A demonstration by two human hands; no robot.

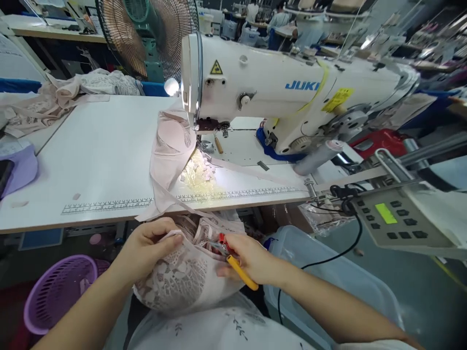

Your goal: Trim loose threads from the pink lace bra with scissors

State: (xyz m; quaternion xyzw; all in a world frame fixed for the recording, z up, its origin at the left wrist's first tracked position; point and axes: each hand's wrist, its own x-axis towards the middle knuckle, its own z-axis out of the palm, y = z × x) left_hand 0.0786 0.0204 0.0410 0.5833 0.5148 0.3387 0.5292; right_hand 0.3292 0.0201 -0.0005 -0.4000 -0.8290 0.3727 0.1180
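Left hand (148, 243) pinches the lace garment (182, 279), right hand (251, 260) grips snips (233, 260) at it, its strap yet uncut from the counter (102, 160)

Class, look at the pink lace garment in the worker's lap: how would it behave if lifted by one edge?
The lace garment would likely droop, since it already bunches under the left hand. It probably weighs little: the lace is thin and openwork. It may snag on the snips in the right hand.
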